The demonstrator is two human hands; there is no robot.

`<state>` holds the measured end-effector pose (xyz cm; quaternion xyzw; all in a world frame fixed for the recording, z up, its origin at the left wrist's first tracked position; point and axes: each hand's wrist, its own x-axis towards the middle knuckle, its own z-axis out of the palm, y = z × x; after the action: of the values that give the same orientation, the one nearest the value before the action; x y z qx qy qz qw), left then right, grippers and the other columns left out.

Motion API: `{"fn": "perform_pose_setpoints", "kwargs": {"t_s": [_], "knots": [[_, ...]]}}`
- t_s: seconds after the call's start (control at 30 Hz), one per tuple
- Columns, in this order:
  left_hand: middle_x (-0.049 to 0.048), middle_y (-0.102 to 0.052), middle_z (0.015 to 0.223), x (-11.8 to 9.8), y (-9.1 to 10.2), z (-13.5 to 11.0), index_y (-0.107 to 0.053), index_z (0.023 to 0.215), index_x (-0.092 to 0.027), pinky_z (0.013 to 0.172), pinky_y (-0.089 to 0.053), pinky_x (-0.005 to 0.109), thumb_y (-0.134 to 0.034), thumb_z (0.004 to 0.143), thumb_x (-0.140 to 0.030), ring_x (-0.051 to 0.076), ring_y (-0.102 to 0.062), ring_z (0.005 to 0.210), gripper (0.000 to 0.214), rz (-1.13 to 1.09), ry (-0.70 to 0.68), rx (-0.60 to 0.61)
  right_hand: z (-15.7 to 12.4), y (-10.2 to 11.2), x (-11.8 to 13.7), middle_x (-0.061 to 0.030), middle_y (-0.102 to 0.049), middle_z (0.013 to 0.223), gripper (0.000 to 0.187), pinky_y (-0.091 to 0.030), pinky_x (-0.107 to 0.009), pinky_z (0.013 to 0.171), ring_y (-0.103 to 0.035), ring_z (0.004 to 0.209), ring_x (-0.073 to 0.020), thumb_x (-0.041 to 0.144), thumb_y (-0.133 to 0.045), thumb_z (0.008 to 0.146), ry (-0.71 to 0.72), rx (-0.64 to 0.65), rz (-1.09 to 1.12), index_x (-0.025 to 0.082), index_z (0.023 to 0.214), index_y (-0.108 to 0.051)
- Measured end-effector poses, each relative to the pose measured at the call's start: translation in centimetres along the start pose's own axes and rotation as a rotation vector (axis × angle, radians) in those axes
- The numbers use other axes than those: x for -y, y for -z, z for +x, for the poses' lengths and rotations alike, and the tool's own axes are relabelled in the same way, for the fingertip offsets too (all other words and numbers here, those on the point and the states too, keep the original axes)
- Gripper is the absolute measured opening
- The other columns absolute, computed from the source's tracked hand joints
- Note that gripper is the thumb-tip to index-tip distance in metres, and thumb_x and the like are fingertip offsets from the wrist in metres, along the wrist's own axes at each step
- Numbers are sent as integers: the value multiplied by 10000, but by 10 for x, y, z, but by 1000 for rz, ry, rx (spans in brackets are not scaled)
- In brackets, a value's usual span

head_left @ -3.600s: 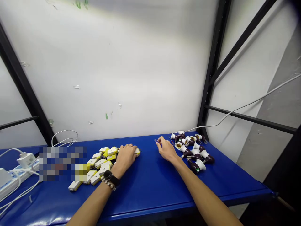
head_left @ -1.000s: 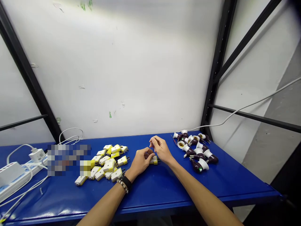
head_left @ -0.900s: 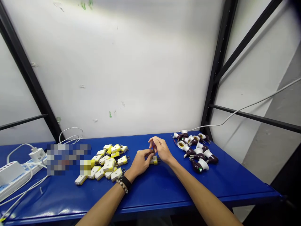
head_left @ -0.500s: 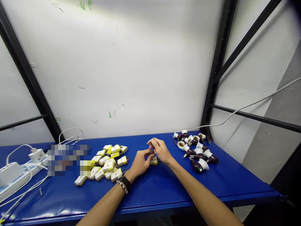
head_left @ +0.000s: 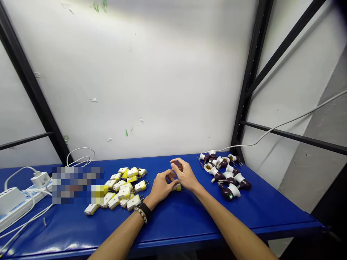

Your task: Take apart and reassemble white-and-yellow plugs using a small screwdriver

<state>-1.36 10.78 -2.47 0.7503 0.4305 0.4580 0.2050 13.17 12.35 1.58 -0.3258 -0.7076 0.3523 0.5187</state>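
My right hand (head_left: pixel 185 176) is closed around a small dark reddish-brown piece (head_left: pixel 178 165) that shows between its fingers; its kind is hard to make out. My left hand (head_left: pixel 162 186) is up against it, fingers and thumb curled together, and whatever lies in them is hidden. Just beneath both hands, a yellow-and-white plug (head_left: pixel 177 187) lies on the blue table, partly covered. To the left of my left hand spreads a pile of yellow-and-white plugs (head_left: pixel 124 191). Dark brown and white lamp holders (head_left: pixel 229 177) lie to the right of my right hand.
A thin screwdriver (head_left: pixel 200 162) lies by the lamp holders. White power strips (head_left: pixel 24 206) with cables occupy the table's left end, beside a blurred patch. Black rack posts (head_left: pixel 245 86) and a white wall stand around the blue table (head_left: pixel 184 224).
My right hand has turned slightly, and the dark reddish-brown piece now shows more clearly between its fingers. My left fingers have shifted a little. The plugs and lamp holders stay put.
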Motion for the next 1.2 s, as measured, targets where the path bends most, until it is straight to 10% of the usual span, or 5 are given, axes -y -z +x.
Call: {"fn": "perform_pose_setpoints", "kwargs": {"t_s": [0.67,1.2], "knots": [[7,-708,715,-5,4,0,-686,819,-185,631,-460,260,-720,825,-375,164,-610,633,193,73,70,-49,2,2,2,0,-646,784,217,-483,-281,669,-620,712,-162,362,-628,879,-38,-22,45,193,1013,-657],[47,-752,970,1,20,-11,-720,1129,-210,755,-502,302,-778,732,-299,198,-641,779,411,81,84,202,12,15,-2,6,-642,705,389,-361,-215,401,-490,436,-87,548,-621,850,-87,-201,256,180,972,-610]]}}
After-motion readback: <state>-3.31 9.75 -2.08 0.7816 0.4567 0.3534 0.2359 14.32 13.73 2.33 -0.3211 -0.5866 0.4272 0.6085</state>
